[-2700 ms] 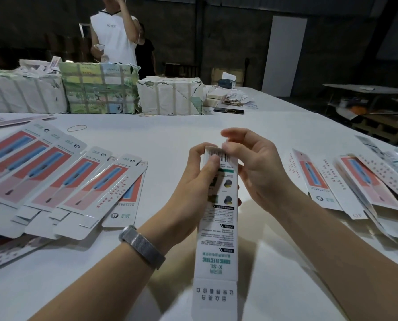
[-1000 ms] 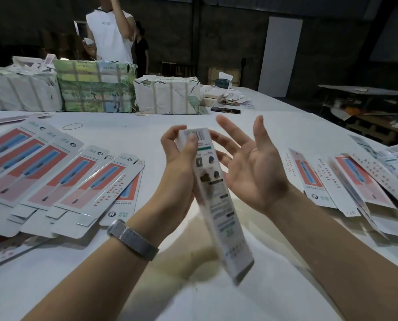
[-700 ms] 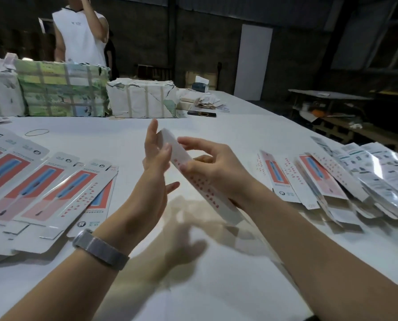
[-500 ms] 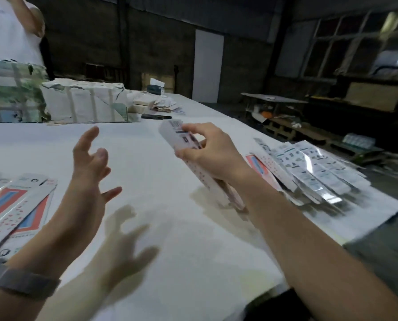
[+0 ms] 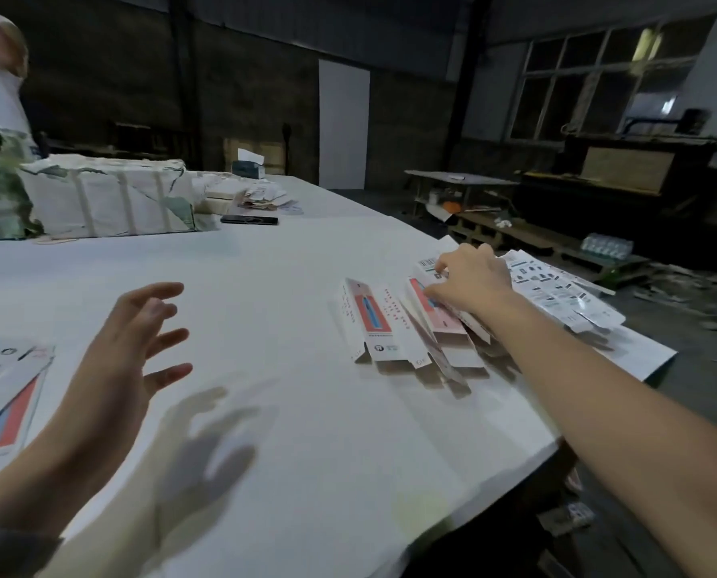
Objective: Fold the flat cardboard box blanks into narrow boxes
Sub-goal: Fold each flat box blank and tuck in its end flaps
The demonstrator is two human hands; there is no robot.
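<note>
Cardboard folded box [image 5: 440,304] lies on the pile of finished boxes [image 5: 557,289], right hand [image 5: 469,281] seemingly still pinching it, left hand [image 5: 131,340] spread empty; a careless release could topple the pile

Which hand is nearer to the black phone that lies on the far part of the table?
The right hand is somewhat nearer, on the folded boxes to the right of the black phone. The left hand hovers open, closer to the camera and left of it.

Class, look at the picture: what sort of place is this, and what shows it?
Probably a packing workshop or warehouse: printed boxes piled on a big white table, strapped bundles behind, bare dark walls, pallets.
</note>
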